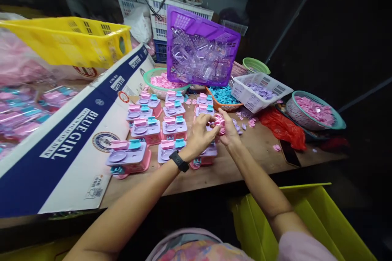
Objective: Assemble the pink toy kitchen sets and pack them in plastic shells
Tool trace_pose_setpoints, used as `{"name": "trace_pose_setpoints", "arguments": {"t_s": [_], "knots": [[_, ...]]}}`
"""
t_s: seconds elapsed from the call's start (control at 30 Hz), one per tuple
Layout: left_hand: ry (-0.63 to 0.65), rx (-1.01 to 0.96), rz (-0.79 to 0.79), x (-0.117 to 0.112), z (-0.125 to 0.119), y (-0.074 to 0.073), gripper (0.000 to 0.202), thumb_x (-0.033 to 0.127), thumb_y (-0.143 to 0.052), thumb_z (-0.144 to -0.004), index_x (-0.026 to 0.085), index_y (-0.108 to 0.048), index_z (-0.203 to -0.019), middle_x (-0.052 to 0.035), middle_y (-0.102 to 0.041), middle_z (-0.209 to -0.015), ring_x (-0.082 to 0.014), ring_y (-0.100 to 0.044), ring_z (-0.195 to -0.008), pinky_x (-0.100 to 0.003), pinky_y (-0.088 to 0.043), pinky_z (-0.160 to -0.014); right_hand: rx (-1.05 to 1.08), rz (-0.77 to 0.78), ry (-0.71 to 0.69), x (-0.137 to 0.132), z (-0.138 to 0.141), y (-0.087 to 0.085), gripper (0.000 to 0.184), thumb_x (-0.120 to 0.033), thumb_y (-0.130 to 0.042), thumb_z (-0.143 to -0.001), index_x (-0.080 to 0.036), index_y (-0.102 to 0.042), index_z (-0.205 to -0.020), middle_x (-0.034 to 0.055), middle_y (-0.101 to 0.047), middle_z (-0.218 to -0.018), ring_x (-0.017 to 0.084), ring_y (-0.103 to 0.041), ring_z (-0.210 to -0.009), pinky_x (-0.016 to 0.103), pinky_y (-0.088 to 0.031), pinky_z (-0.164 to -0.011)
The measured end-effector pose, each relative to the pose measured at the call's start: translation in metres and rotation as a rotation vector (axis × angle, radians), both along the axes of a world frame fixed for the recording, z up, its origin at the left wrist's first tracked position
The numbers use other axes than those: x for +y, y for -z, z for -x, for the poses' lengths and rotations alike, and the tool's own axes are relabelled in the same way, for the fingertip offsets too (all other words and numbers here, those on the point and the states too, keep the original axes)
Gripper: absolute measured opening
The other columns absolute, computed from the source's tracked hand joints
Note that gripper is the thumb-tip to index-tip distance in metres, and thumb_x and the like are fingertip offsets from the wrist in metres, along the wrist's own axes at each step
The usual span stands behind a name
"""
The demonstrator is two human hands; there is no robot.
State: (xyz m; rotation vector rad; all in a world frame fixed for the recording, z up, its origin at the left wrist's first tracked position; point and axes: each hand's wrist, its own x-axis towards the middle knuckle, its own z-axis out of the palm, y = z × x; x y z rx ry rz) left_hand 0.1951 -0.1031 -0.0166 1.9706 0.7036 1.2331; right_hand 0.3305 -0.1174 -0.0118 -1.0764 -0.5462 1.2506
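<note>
Small pink plastic pieces (pixel 219 121) sit between my two hands, above the right end of the toy rows. My right hand (pixel 230 130) is cupped around them. My left hand (pixel 200 132), with a dark band on its wrist, has its thumb and fingers pinched at the same pieces; exactly what it grips is partly hidden. Under and left of my hands stand several small toy kitchen units (pixel 146 130) with lilac tops, pink bases and pink and blue parts. The unit nearest me on the right (pixel 206 155) is partly covered by my left hand.
A printed cardboard sheet (pixel 76 130) walls off the left side. Behind the toys are a purple basket (pixel 202 22) of clear parts, a green bowl (pixel 150 74), an orange basket (pixel 231 106), a white basket (pixel 249 100) and a teal basket (pixel 337 120). A phone (pixel 289 154) lies near a red bag (pixel 283 128).
</note>
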Motion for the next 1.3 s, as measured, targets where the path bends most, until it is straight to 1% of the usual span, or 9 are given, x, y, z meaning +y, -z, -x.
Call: {"name": "trace_pose_setpoints", "arguments": {"t_s": [0.1,0.23,0.4,0.57,0.73,0.9,1.0,1.17,1.3], "knots": [[-0.034,0.081,-0.015,0.028,0.026,-0.013,0.007,0.019,-0.076,-0.082,0.018,-0.069,-0.083,-0.0024,-0.070,-0.083,-0.0164,-0.064,-0.078,-0.028,-0.050,-0.071,-0.105,-0.076,0.032,0.028,0.033,-0.008,0.039,-0.046,-0.082,-0.068,-0.021,-0.053,-0.074,-0.0064,-0.052,-0.058,0.009,-0.050,-0.049,0.019,-0.035,-0.042],[-0.050,0.178,-0.034,0.061,0.064,-0.029,0.006,0.016,-0.077,-0.078,0.016,-0.071,-0.078,-0.0006,-0.070,-0.074,-0.0137,-0.062,-0.069,-0.026,-0.045,-0.064,-0.284,-0.139,-0.091,0.064,0.062,-0.013,0.035,-0.042,-0.080,-0.064,-0.021,-0.054,-0.072,-0.0066,-0.052,-0.058,0.008,-0.046,-0.046,0.021,-0.031,-0.040],[0.002,0.150,-0.022,0.112,0.109,-0.040,0.014,0.027,-0.077,-0.080,0.014,-0.074,-0.084,-0.0010,-0.069,-0.072,-0.0115,-0.059,-0.064,-0.024,-0.045,-0.060,-0.353,-0.034,-0.216,0.114,0.073,-0.018,0.026,-0.032,-0.079,-0.063,-0.018,-0.062,-0.076,-0.0061,-0.054,-0.058,0.006,-0.044,-0.042,0.016,-0.025,-0.036],[0.048,0.132,0.024,0.177,0.143,-0.042,0.019,0.025,-0.077,-0.077,0.012,-0.074,-0.091,-0.0045,-0.072,-0.078,-0.0123,-0.064,-0.069,-0.025,-0.050,-0.064,-0.284,0.020,-0.465,0.178,0.073,-0.027,0.021,-0.020,-0.082,-0.064,-0.013,-0.065,-0.077,-0.0033,-0.059,-0.061,0.002,-0.038,-0.040,0.014,-0.016,-0.033],[0.133,0.156,0.127,0.227,0.163,-0.029,0.020,0.019,-0.077,-0.074,0.011,-0.072,-0.093,-0.0051,-0.072,-0.078,-0.0133,-0.067,-0.070,-0.027,-0.053,-0.067,-0.445,0.039,-0.681,0.227,0.085,-0.036,0.022,-0.019,-0.085,-0.072,-0.011,-0.065,-0.074,-0.0021,-0.056,-0.054,0.003,-0.037,-0.040,0.014,-0.021,-0.034],[0.163,0.098,0.185,0.250,0.175,-0.009,0.029,0.024,-0.082,-0.073,0.012,-0.069,-0.096,-0.0059,-0.074,-0.086,-0.0152,-0.070,-0.079,-0.031,-0.058,-0.078,-0.608,0.119,-0.787,0.256,0.099,-0.035,0.022,-0.017,-0.087,-0.072,-0.010,-0.066,-0.072,-0.0010,-0.056,-0.052,0.003,-0.038,-0.039,0.013,-0.021,-0.032],[0.109,0.171,0.122,0.258,0.179,0.003,0.026,0.018,-0.076,-0.075,0.013,-0.070,-0.100,-0.0055,-0.074,-0.086,-0.0156,-0.069,-0.080,-0.031,-0.057,-0.078,-0.621,0.221,-0.785,0.273,0.107,-0.027,0.020,-0.013,-0.084,-0.075,-0.012,-0.064,-0.072,-0.0006,-0.057,-0.052,0.004,-0.040,-0.039,0.012,-0.022,-0.031],[-0.130,0.483,-0.125,0.266,0.187,0.024,0.034,0.006,-0.057,-0.076,0.013,-0.073,-0.104,-0.0080,-0.075,-0.097,-0.0187,-0.069,-0.088,-0.033,-0.055,-0.085,-0.722,0.472,-0.801,0.296,0.127,-0.008,0.022,-0.009,-0.077,-0.080,-0.014,-0.060,-0.068,-0.0029,-0.051,-0.047,0.004,-0.035,-0.033,0.013,-0.024,-0.029],[-0.140,0.604,-0.184,0.266,0.194,0.039,0.038,0.002,-0.049,-0.070,0.015,-0.078,-0.091,-0.0086,-0.076,-0.101,-0.0226,-0.067,-0.100,-0.038,-0.050,-0.099,-0.762,0.520,-0.795,0.304,0.139,0.004,0.023,-0.005,-0.078,-0.077,-0.014,-0.059,-0.067,-0.0036,-0.051,-0.044,0.005,-0.038,-0.032,0.014,-0.025,-0.029]]}}
